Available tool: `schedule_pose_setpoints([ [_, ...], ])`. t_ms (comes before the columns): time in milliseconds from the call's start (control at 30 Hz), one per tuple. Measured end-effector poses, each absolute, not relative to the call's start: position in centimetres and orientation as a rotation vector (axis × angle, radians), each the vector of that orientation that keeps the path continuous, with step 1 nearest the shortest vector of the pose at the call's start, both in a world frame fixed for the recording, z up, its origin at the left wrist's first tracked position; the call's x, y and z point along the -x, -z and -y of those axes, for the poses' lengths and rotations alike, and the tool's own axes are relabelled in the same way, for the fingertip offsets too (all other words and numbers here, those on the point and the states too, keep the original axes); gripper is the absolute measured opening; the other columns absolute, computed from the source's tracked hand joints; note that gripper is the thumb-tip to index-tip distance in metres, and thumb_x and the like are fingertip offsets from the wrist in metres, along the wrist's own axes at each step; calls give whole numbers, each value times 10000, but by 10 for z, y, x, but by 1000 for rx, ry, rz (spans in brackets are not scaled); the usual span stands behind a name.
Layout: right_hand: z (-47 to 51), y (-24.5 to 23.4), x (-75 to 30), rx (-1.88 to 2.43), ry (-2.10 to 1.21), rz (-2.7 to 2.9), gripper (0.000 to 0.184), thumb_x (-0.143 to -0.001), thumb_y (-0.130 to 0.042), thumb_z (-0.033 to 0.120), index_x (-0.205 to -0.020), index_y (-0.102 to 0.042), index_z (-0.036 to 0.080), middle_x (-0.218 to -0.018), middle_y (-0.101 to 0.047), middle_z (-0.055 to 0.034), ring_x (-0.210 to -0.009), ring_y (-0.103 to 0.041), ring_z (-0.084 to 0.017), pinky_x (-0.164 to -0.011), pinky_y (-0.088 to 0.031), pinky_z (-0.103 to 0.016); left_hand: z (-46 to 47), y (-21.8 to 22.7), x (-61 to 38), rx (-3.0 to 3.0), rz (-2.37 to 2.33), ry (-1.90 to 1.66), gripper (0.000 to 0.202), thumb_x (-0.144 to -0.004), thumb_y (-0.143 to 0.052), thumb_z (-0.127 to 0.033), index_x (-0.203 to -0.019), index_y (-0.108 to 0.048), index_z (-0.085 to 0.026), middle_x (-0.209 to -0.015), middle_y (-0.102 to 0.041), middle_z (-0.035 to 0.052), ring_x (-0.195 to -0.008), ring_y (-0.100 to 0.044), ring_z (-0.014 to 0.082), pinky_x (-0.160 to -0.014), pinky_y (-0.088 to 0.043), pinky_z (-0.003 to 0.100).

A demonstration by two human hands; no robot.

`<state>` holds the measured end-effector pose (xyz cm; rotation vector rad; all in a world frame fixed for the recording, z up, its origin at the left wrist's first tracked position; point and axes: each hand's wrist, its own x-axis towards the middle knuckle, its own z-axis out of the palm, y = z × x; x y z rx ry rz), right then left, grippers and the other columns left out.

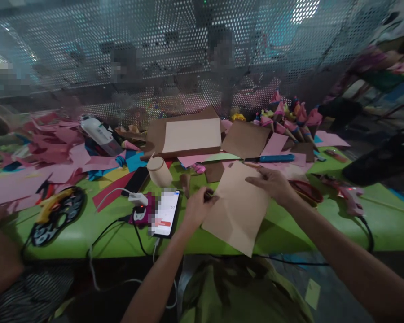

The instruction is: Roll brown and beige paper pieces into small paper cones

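Note:
A tan sheet of paper (237, 211) is tilted over the green table right in front of me. My left hand (199, 207) is closed at its left edge, fingers curled, with the fingertips partly hidden. At the upper right edge, my right hand (272, 183) pinches the sheet between thumb and fingers. Left of my left hand lies a lit phone (168, 214) with a white cable. Scissors with red handles (308, 192) rest beyond my right forearm. A rolled tan paper cylinder (160, 171) stands past the phone.
A pink glue gun (352, 199) lies at right, a yellow-and-black one (55, 211) at left. A power adapter (143, 211) trails cables across the green table (121, 244). Pink paper (63, 134), a bottle (99, 134) and a blue cutter (276, 158) lie behind. Another person's hand (2, 255) is at far left.

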<state>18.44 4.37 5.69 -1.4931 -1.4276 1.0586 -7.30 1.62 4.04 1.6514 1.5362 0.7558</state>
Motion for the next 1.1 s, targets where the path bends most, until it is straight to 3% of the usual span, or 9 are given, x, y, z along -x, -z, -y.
schedule_pose_setpoints([
  [133, -51, -67, -175, 1458, -1185, 1295, 573, -601, -775, 709, -815, -729, 179, -719, -715, -41, -557, -607, -171, -484, -466, -271, -13, -39, 69, -1590, -1516, -821, 108, -847, -679, -267, -779, -633, -196, -836, -730, 26, -796, -667, 187, -733, -478, 288],
  [300, -70, -74, -172, 1449, -1159, 1288, 607, -602, -706, 795, -660, -638, 195, -589, -639, -23, -502, -536, -155, -451, -396, -267, -6, -40, 66, -1534, -1514, -874, 150, -855, -653, -265, -742, -580, -200, -788, -705, 7, -757, -653, 169, -697, -456, 275],
  [500, -97, -75, -171, 1494, -1091, 1485, 578, -721, -616, 775, -631, -606, 203, -524, -584, -18, -520, -534, -179, -467, -367, -284, 2, -35, 73, -1530, -1568, -891, 154, -878, -615, -239, -745, -548, -200, -802, -687, 21, -777, -646, 176, -719, -458, 291],
  [633, -105, -71, -167, 1480, -1110, 1537, 571, -676, -672, 760, -593, -583, 203, -510, -552, -1, -494, -485, -149, -465, -328, -279, 3, -31, 73, -1466, -1556, -959, 69, -893, -612, -250, -924, -587, -194, -912, -706, 52, -873, -668, 195, -794, -492, 315],
  [767, -102, -71, -161, 1400, -1130, 1610, 589, -647, -715, 744, -537, -482, 215, -476, -460, 43, -450, -400, -98, -448, -263, -258, -7, -28, 67, -1335, -1486, -1010, 357, -900, -629, -280, -1234, -544, -187, -1011, -724, 75, -939, -688, 202, -837, -520, 325],
  [900, -90, -80, -157, 1289, -1209, 1668, 586, -688, -692, 738, -556, -465, 214, -489, -439, 58, -440, -378, -83, -445, -252, -244, -26, -27, 58, -1375, -1469, -1116, 498, -853, -688, -268, -1320, -541, -176, -1324, -646, 138, -1163, -638, 218, -967, -496, 336],
  [967, -85, -86, -156, 1245, -1280, 1690, 556, -713, -674, 733, -606, -524, 208, -528, -493, 47, -455, -414, -93, -451, -277, -244, -34, -30, 53, -1406, -1431, -1117, 424, -848, -681, -253, -1256, -598, -175, -1262, -687, 115, -1135, -650, 215, -976, -489, 336],
  [1067, -86, -88, -157, 1243, -1275, 1748, 529, -743, -642, 725, -656, -584, 206, -567, -551, 28, -498, -480, -122, -481, -327, -252, -38, -37, 49, -1451, -1511, -1050, 127, -872, -621, -253, -943, -685, -170, -963, -745, 58, -925, -679, 204, -865, -500, 317],
  [1100, -89, -87, -159, 1277, -1198, 1788, 532, -755, -620, 726, -648, -594, 205, -564, -559, 23, -508, -494, -132, -491, -337, -257, -37, -39, 49, -1471, -1549, -1036, 128, -884, -599, -269, -850, -675, -172, -879, -731, 43, -859, -667, 198, -815, -494, 305],
])
